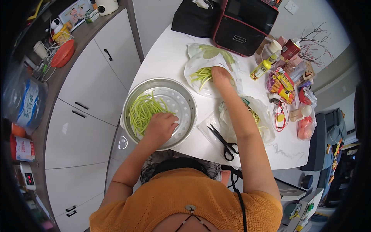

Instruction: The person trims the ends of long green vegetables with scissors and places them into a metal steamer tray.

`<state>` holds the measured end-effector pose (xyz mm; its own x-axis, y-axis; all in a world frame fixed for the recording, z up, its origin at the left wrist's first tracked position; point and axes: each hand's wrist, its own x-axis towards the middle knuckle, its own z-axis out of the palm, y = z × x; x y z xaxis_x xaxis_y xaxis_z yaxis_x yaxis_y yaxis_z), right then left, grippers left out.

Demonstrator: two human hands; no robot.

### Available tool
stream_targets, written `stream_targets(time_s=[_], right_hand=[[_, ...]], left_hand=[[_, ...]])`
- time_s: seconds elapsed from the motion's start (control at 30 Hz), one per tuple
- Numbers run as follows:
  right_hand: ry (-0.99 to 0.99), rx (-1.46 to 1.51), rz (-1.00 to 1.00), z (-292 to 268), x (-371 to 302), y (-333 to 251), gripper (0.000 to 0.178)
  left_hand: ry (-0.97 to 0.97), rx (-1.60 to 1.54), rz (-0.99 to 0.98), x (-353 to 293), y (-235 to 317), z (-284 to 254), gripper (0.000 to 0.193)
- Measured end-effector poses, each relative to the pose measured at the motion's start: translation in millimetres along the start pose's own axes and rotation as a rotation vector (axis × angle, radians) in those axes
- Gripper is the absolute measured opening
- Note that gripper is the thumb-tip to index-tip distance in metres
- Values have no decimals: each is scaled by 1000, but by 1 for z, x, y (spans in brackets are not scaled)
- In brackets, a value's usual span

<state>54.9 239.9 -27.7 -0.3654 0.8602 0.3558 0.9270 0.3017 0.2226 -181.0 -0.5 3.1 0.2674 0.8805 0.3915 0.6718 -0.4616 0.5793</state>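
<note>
A round metal steamer pan (188,98) with a perforated bottom stands at the table's left edge. Thin cut green vegetable stems (142,112) are heaped on its left side. My left hand (160,127) is inside the pan at the heap's right edge, fingers curled closed; what they hold, if anything, is hidden. Farther back lies a clear plastic bag (196,58) with more green stems (201,76) at its mouth. My right hand (221,76) reaches into this bag, its fingers hidden. Under my right forearm is a second plastic bag (266,120) with yellowish-green bits.
Black-handled scissors (224,143) lie near the table's front edge, on a clear plastic sheet. A black and red appliance (243,25) and a black bag (196,17) stand at the back. A yellow bottle (264,69) and several packages crowd the right side. White cabinets (83,127) curve along the left.
</note>
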Motion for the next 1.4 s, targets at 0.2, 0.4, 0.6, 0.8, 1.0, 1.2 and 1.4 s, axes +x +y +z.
stream_targets(time_s=[0.2,0.4,0.6,0.8,1.0,1.2,1.4], right_hand=[[-15,101,6,-34,-11,-8,31],[28,212,-71,-46,-30,-6,25],[8,180,-242,-28,-38,5,33],[102,190,-304,-59,-45,-9,47],[121,210,-315,-35,-42,-8,42],[261,178,-321,-33,-43,0,12],[340,448,-297,-63,-57,7,20]], left_hand=[[-7,17,25,-4,3,-2,13],[-15,9,27,-7,7,-1,13],[-15,6,48,-11,14,-3,12],[20,12,70,-19,18,-1,11],[-19,28,99,-31,30,0,21],[-41,127,145,-39,36,4,29],[-4,120,98,-44,34,9,26]])
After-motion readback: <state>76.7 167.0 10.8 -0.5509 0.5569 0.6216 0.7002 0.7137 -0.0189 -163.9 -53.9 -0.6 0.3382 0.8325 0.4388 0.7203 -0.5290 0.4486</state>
